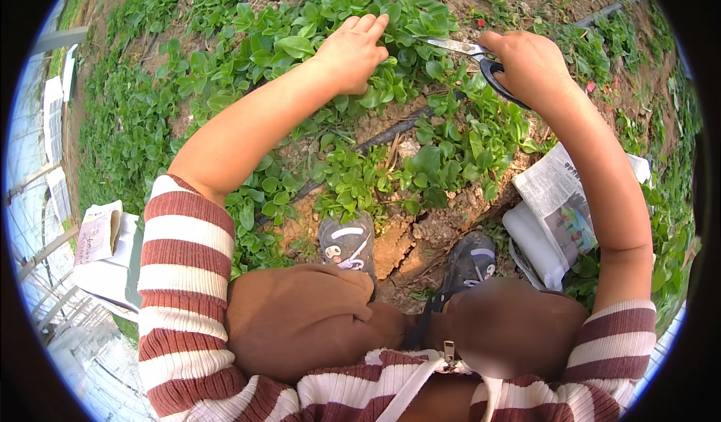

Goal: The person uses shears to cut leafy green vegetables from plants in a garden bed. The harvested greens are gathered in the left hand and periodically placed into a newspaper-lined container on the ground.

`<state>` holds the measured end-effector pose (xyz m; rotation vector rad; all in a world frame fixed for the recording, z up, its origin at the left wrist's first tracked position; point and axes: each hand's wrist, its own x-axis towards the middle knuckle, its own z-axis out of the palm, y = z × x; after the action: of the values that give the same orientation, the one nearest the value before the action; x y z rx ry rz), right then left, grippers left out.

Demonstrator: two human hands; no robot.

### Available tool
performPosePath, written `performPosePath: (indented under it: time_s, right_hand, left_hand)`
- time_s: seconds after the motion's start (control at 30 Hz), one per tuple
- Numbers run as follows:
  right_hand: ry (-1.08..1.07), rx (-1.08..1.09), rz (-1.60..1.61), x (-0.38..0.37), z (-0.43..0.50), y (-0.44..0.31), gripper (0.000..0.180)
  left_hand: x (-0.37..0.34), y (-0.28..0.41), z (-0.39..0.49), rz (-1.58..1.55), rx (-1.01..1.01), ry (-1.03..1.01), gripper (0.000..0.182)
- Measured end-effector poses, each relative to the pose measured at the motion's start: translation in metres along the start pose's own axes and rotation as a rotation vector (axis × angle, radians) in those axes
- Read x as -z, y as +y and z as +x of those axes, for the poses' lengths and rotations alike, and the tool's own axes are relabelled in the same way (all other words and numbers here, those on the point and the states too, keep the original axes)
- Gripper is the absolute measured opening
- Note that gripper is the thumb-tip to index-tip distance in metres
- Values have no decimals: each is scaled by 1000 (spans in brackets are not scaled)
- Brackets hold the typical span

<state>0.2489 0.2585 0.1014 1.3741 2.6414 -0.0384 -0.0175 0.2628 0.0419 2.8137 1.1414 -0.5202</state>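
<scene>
My right hand (532,67) holds a pair of scissors (479,56) with dark handles. Its pointed metal blades reach left into the leaves, and a small slit of the handle loop shows under my fingers. Over the green leafy plants (315,13) is my left hand (356,53), its back toward me. The fingers curl down beside the leaves a short way left of the blade tips. Whether they pinch a stem I cannot see, since the palm side is hidden.
A black drip-irrigation pipe (394,132) crosses the cracked soil (411,242). My dark shoes (346,242) stand among low plants. At right lies a newspaper (557,202) against a white wrapped bundle (526,236). Papers and a white box (107,275) are at left.
</scene>
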Motion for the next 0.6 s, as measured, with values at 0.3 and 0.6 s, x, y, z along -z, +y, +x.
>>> performPosePath:
  time_s: [0.3, 0.6]
  right_hand:
    - [-54, 21, -140, -10, 25, -26, 17]
    - [-11, 19, -186, -16, 29, -35, 15]
  left_hand:
    - [3, -2, 5, 56, 7, -63, 42]
    - [7, 2, -5, 36, -37, 58, 43]
